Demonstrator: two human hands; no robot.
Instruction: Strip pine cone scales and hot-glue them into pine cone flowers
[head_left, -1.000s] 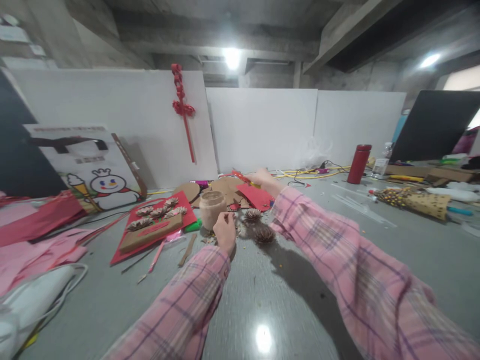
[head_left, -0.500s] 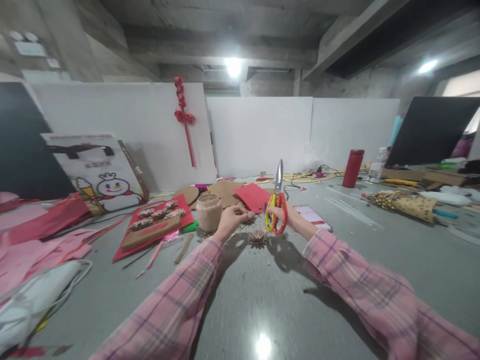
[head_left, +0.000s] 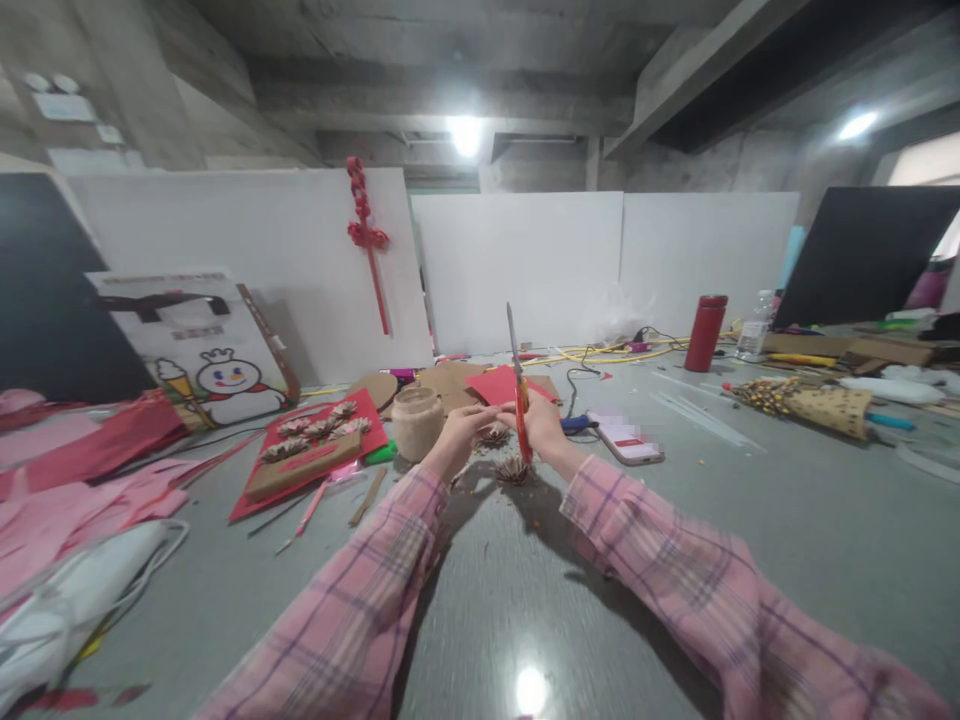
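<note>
On the far left, a red sheet (head_left: 247, 502) is seen, loaded with cone flowers and a brown block (head_left: 304, 472). Next comes an open jar (head_left: 418, 430), set just beside the left hand (head_left: 456, 440); elbow room is tight there, so wide swings are best avoided. The left grip is bent inward at the fingertips; whether anything is pinched cannot be told. Between and below the hands, dried cone flowers (head_left: 514, 470) are laid on the bench (head_left: 480, 600), their petals seemingly brittle, so light contact is called for. Now the scissors (head_left: 524, 435): upright, blades up, clamped in the right hand's grip (head_left: 546, 428). The tips should be angled away and the handles braced, leaving the fingertips freer. Further right, a phone (head_left: 628, 440) is passed, then a red flask (head_left: 705, 335), both well out of the way.
</note>
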